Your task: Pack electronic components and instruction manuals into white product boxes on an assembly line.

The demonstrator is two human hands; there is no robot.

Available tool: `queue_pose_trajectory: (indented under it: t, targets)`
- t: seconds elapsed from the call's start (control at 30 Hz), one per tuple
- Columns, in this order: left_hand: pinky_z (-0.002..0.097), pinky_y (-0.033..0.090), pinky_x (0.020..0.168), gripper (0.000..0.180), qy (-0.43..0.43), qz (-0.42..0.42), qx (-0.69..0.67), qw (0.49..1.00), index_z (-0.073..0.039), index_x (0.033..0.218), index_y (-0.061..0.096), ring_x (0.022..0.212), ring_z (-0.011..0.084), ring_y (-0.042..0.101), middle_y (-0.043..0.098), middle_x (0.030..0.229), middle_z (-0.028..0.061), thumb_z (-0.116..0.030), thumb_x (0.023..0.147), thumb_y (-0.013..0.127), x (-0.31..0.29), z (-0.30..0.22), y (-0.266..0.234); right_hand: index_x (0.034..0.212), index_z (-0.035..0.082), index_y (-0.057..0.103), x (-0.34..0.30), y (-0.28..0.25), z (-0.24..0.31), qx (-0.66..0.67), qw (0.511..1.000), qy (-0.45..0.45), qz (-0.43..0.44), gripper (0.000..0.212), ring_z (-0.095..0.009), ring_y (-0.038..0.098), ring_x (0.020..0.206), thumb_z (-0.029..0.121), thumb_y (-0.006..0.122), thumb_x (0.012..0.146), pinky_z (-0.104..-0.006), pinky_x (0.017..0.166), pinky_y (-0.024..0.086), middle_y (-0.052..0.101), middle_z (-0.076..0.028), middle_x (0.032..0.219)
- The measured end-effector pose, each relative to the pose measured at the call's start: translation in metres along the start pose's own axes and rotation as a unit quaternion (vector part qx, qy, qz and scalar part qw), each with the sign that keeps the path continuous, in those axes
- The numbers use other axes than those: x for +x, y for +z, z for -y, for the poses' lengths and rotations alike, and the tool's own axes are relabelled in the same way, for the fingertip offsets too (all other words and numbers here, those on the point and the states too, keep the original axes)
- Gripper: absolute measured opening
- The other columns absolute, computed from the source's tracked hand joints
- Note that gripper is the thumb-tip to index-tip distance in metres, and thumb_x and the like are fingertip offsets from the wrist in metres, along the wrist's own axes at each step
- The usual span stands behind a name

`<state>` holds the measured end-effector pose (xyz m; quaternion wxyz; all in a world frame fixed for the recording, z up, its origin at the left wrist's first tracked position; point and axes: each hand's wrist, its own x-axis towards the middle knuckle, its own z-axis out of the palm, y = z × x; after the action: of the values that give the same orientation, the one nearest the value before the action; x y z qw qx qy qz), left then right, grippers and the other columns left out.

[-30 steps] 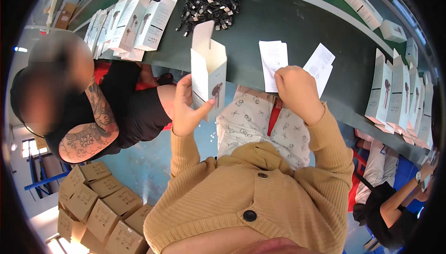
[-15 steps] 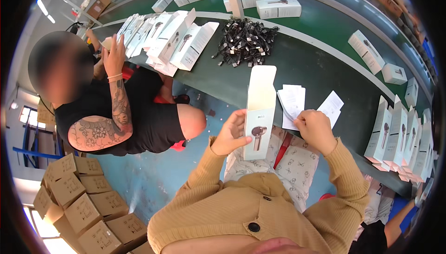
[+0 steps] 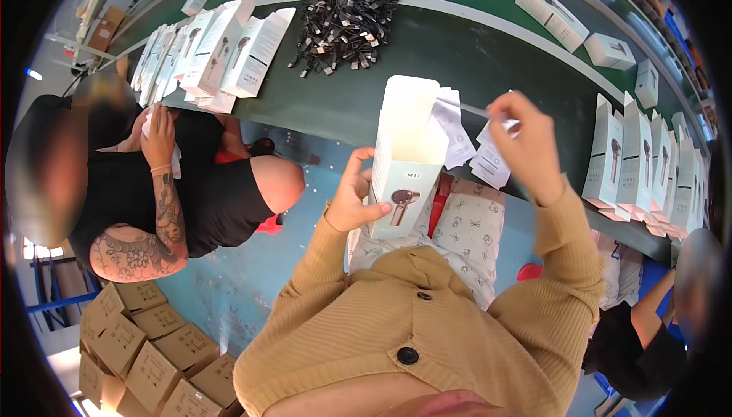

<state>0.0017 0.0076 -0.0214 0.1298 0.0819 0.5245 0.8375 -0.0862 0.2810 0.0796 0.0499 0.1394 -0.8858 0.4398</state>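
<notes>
My left hand (image 3: 356, 194) is wrapped round the side of a tall white carton (image 3: 396, 196) with a gadget pictured on its front. The carton is tilted, its top open and the flap standing up. Off to the right, my right hand (image 3: 526, 139) is closed in a pinch on a thin folded leaflet (image 3: 476, 111), seen nearly edge-on and slightly blurred. Just under that hand lies one group of printed leaflets (image 3: 489, 167) on the table's near edge. Another group of leaflets (image 3: 455, 135) lies beside the carton, partly hidden behind it.
A heap of short black cables (image 3: 347, 32) lies farther back on the dark table (image 3: 450, 43). Open cartons stand in rows at left (image 3: 221, 55) and right (image 3: 633, 158). Closed boxes (image 3: 553, 17) lie on the green conveyor. Co-workers sit on both sides; brown cardboard boxes (image 3: 152, 371) are stacked at lower left.
My right hand has risen off the leaflets with one in its fingers. The carton's opening is turned more into view. My view has shifted right, and the left co-worker's raised hand has come down.
</notes>
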Motion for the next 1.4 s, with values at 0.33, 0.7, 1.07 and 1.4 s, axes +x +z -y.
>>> queue_pose_trajectory:
  t: [0.33, 0.7, 1.07, 1.4]
  targets:
    - [0.0328, 0.043, 0.093, 0.084, -0.070, 0.052, 0.045, 0.995, -0.008, 0.132, 0.028, 0.105, 0.0193, 0.058, 0.061, 0.110, 0.0138, -0.008, 0.064, 0.078, 0.007, -0.008, 0.012, 0.100, -0.002, 0.066, -0.009, -0.081, 0.050, 0.108, 0.989, -0.093, -0.043, 0.016, -0.008, 0.061, 0.074, -0.003, 0.057, 0.088, -0.0195, 0.065, 0.048, 0.068, -0.004, 0.089]
    - [0.0306, 0.043, 0.092, 0.088, -0.082, 0.073, 0.061, 0.992, -0.008, 0.135, 0.024, 0.101, 0.0182, 0.059, 0.062, 0.110, 0.0129, -0.010, 0.065, 0.078, 0.017, -0.005, 0.000, 0.090, 0.005, 0.067, 0.028, -0.003, 0.043, -0.028, 0.964, -0.217, 0.149, 0.010, -0.030, 0.062, 0.066, 0.006, 0.061, 0.081, -0.0335, 0.059, 0.049, 0.067, -0.012, 0.079]
    - [0.0316, 0.045, 0.093, 0.096, -0.084, 0.133, -0.058, 0.986, -0.007, 0.145, 0.018, 0.107, 0.0201, 0.059, 0.059, 0.115, 0.0160, -0.018, 0.071, 0.079, 0.035, -0.014, -0.055, 0.088, 0.006, 0.070, 0.071, 0.059, 0.059, -0.064, 0.913, -0.085, 0.393, 0.020, -0.029, 0.061, 0.064, 0.022, 0.060, 0.082, -0.0351, 0.060, 0.048, 0.065, -0.012, 0.073]
    - [0.0342, 0.038, 0.100, 0.096, -0.052, 0.106, -0.031, 0.992, -0.004, 0.144, 0.020, 0.115, 0.0197, 0.052, 0.056, 0.123, 0.0145, -0.018, 0.070, 0.080, 0.003, -0.011, -0.098, 0.107, 0.005, 0.065, 0.129, 0.093, 0.070, -0.050, 0.978, -0.139, 0.148, 0.026, -0.017, 0.059, 0.067, 0.013, 0.064, 0.082, -0.0287, 0.062, 0.049, 0.065, -0.010, 0.084]
